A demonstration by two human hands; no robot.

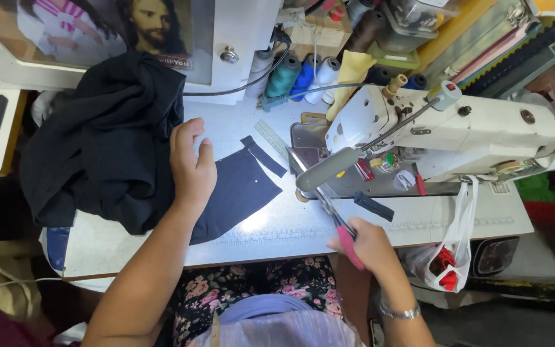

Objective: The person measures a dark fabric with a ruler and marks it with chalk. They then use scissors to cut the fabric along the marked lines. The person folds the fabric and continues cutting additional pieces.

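My left hand [192,168] rests flat, fingers together, on a dark navy piece of cloth [242,189] spread on the sewing table [290,225]. A narrow strip of the same cloth [263,156] lies at its far corner. My right hand [367,244] grips pink-handled scissors [329,205] at the table's front edge. Their blades point up toward the cloth's right corner and are blurred. A cream sewing machine [457,128] stands just right of the scissors.
A heap of black fabric [104,141] covers the table's left side. Thread spools [303,74] and a clear ruler [271,138] lie behind the cloth. A white plastic bag [448,257] hangs off the table's right front edge. Cluttered shelves fill the back right.
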